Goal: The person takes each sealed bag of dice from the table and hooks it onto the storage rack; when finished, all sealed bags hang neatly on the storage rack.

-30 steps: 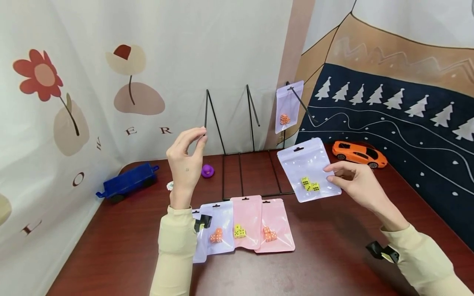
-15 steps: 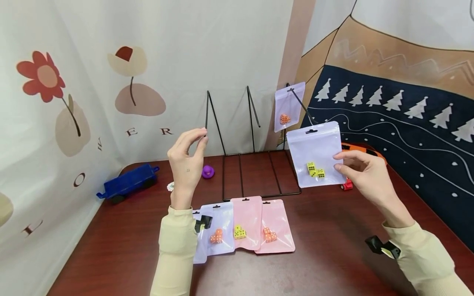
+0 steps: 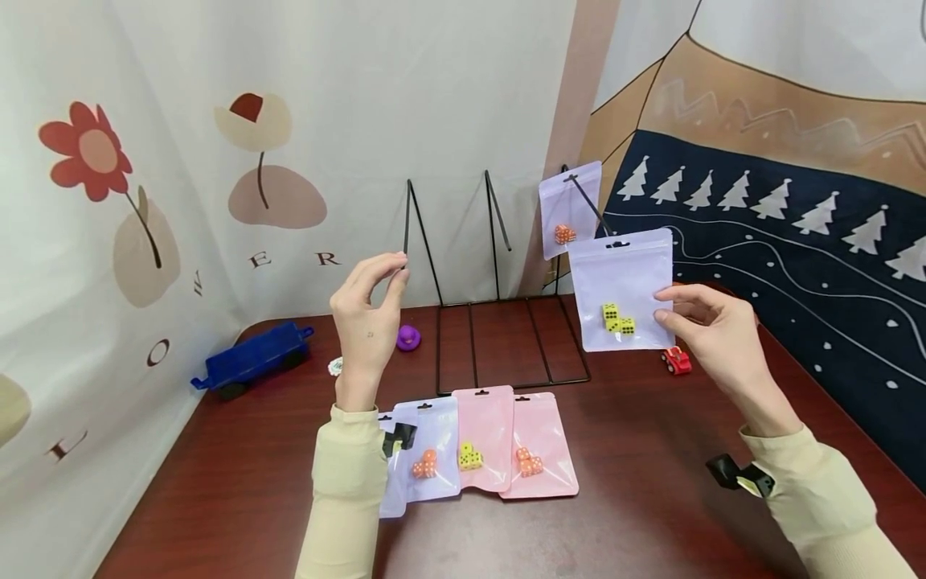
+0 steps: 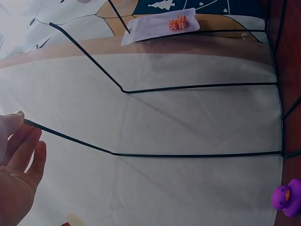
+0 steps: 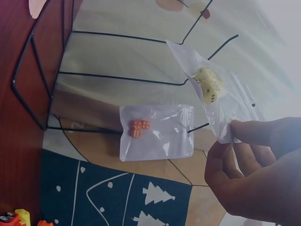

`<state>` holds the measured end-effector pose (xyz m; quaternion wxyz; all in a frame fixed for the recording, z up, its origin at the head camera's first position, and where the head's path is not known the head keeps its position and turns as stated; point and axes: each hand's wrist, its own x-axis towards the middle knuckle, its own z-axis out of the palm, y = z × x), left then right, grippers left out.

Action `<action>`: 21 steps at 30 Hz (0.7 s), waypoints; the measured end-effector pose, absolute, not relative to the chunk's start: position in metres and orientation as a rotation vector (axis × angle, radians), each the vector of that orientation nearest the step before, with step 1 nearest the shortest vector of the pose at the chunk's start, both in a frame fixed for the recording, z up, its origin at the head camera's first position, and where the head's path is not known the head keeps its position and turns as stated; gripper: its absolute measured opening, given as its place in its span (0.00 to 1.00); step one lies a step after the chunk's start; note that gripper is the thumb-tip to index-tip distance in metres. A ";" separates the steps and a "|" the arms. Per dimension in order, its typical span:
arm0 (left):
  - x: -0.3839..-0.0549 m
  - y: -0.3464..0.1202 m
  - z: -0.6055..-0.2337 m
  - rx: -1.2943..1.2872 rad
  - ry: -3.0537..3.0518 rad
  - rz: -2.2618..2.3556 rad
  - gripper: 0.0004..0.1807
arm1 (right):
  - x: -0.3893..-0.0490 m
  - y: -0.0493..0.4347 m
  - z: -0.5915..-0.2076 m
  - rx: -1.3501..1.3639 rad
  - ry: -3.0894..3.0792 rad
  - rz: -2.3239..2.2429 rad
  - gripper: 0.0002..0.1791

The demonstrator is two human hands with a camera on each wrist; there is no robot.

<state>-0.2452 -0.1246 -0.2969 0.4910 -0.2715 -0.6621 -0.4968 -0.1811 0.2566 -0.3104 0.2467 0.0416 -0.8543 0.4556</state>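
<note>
My left hand point(image 3: 365, 322) pinches the front tip of the leftmost prong on a black wire display rack point(image 4: 197, 155). Thumb and fingertips of my right hand point(image 3: 723, 346) grip the right edge of a lavender zip bag point(image 3: 651, 261) holding several yellow dice point(image 3: 611, 312). Its hang hole overlaps the tip of the right prong in the head view; the right wrist view shows this bag point(image 5: 235, 99) tilted beside the prongs. Another lavender bag point(image 5: 164, 146), with orange dice point(image 5: 136, 129), hangs on the right prong. The middle prong point(image 4: 202, 86) carries nothing.
Lavender bags point(image 3: 437, 426) and pink bags point(image 3: 538, 426) with dice lie overlapping on the table before the rack. A blue toy trailer point(image 3: 253, 358) and purple duck point(image 3: 408, 339) stand left, a red toy car point(image 3: 676, 360) right. A curtain point(image 3: 405, 96) hangs behind.
My right hand has raised the yellow-dice bag up and slightly right, bringing its hole to the right prong's tip and levelling the bag. The left hand stays at its prong.
</note>
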 end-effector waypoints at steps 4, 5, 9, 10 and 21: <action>-0.245 -0.125 -0.297 -0.664 -1.610 -1.206 0.08 | -0.182 0.257 -0.310 0.103 -2.317 1.267 0.13; -0.245 -0.125 -0.297 -0.664 -1.612 -1.206 0.08 | -0.183 0.257 -0.310 0.104 -2.316 1.272 0.13; -0.245 -0.125 -0.296 -0.664 -1.615 -1.206 0.07 | -0.186 0.257 -0.310 0.117 -2.320 1.285 0.13; -0.245 -0.125 -0.296 -0.663 -1.615 -1.206 0.07 | -0.187 0.256 -0.310 0.119 -2.320 1.289 0.13; -0.244 -0.125 -0.299 -0.670 -1.616 -1.200 0.07 | -0.197 0.250 -0.310 0.104 -2.334 1.321 0.14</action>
